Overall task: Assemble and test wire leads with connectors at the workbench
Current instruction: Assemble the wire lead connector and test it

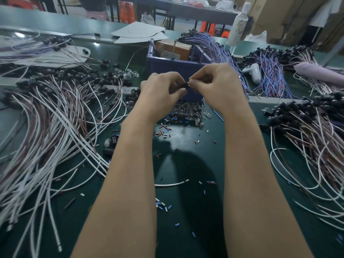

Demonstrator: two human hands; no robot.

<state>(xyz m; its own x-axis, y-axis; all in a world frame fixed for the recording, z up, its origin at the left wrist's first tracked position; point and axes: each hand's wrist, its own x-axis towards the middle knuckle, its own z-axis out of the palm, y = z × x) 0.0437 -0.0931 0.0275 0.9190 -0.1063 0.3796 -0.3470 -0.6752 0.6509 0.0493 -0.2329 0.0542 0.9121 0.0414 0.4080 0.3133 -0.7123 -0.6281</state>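
Observation:
Both hands meet above the middle of the green bench. My left hand (162, 90) pinches a small black connector (184, 85) between thumb and fingers. My right hand (216, 86) pinches the connector's other end with curled fingertips; what it holds there is too small to make out. A heap of white and brown wire leads (55, 127) with black connectors spreads over the left of the bench. Another heap of white and brown leads (312, 131) lies at the right. Clear bulbs (188, 112) lie in a pile just under my hands.
A blue plastic bin (167, 66) holding a brown box stands right behind my hands. Blue and purple wire bundles (268, 71) lie at the back right beside a white handheld device (254, 71). Small bits of coloured insulation (163, 205) litter the bench between my forearms.

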